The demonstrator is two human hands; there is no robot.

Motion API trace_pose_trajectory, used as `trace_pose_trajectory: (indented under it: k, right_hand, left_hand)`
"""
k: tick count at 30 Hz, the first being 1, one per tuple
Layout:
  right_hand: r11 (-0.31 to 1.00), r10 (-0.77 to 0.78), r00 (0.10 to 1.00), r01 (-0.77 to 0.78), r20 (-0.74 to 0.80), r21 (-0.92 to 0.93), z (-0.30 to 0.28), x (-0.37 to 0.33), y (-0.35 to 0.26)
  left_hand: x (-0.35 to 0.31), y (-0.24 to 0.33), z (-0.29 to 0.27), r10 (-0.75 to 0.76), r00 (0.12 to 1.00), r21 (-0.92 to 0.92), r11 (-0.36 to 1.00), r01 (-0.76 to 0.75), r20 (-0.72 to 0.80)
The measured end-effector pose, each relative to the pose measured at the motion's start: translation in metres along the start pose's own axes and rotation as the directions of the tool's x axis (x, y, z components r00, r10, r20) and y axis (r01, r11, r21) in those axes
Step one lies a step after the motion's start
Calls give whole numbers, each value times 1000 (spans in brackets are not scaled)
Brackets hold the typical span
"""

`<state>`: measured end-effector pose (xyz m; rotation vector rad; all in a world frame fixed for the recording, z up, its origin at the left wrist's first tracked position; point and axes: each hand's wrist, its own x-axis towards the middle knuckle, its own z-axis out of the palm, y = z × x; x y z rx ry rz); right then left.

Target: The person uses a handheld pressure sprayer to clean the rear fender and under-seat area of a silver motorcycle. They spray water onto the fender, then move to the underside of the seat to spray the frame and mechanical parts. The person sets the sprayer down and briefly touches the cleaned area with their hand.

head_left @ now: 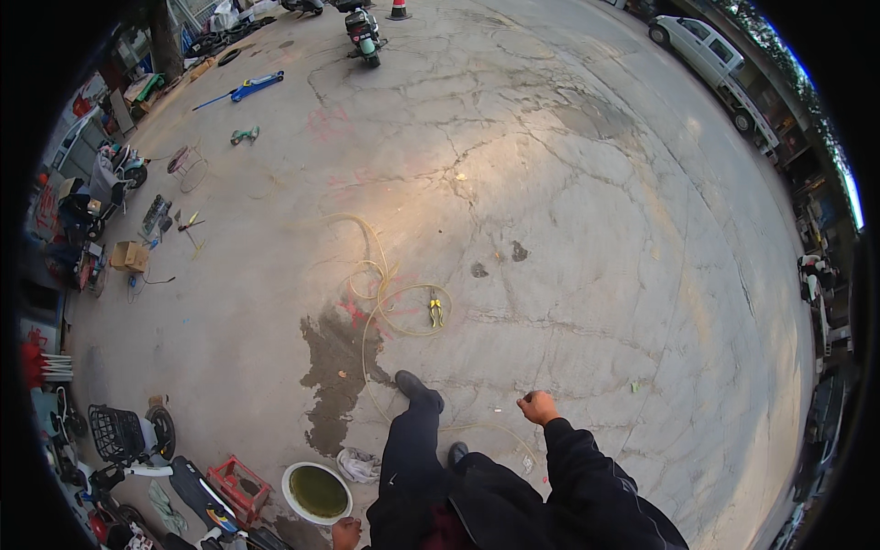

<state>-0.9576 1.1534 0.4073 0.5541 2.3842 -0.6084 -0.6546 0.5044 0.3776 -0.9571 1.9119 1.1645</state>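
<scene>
My right hand [538, 406] is held out ahead of my body over the concrete, its fingers curled closed; nothing shows sticking out of it. Low in the picture, my left hand [346, 533] hangs beside my leg, close to the near rim of a white basin [289, 492] of murky greenish water. Its fingers are mostly cut off by the picture's lower edge. A crumpled pale cloth [358, 465] lies between the basin and my leg. Farther ahead, yellow-handled pliers [436, 313] rest inside a loop of thin yellowish hose [391, 327].
A wet patch [332, 367] darkens the ground ahead of the basin. Left of it stand a red metal frame [240, 489] and an electric scooter [197, 490]. A cardboard box [129, 257], a blue floor jack [257, 87] and another scooter [363, 38] are farther off. A white truck [701, 46] is parked far right.
</scene>
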Motion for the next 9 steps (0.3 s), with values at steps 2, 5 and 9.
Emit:
trace_pose_trajectory:
  k: [2, 5, 9]
  right_hand:
    - [997, 15, 996, -7, 86, -82, -5, 28, -24]
    - [996, -47, 991, 56, 129, -69, -6, 81, -56]
    - [971, -152, 970, 182, 190, -154, -2, 166, -114]
  left_hand:
    - [10, 46, 10, -134, 989, 25, 990, 136, -66]
    - [6, 92, 5, 155, 982, -69, 984, -163, -111]
    - [8, 134, 12, -290, 945, -503, 846, 178, -153]
